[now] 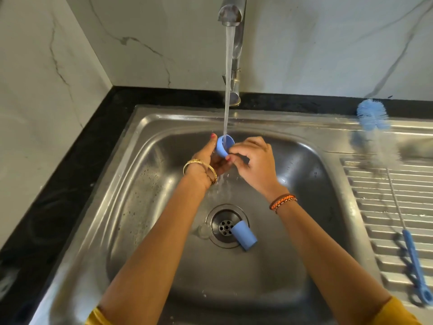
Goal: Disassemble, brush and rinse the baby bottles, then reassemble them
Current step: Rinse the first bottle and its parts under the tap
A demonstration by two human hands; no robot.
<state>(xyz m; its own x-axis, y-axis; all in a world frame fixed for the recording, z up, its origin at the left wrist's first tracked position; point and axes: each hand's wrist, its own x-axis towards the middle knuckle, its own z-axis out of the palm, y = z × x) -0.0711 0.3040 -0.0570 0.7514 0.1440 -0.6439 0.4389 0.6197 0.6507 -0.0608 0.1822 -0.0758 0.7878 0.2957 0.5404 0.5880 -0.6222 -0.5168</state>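
Over the steel sink (150,141), a small blue cup-shaped bottle part (223,147) is held under the running stream from the tap (230,15). My left hand (212,160) grips it from the left and below. My right hand (255,160) pinches its lower right edge. Water falls into the part's open mouth. A second blue cap (243,235) lies on its side at the drain (225,227). A clear teat-like piece (204,229) sits just left of the drain.
A blue bottle brush (375,118) with a long wire stem and blue handle (414,266) lies on the ribbed drainboard (386,195) to the right. Black stone counter (70,172) borders the sink on the left and back. Marble walls stand behind.
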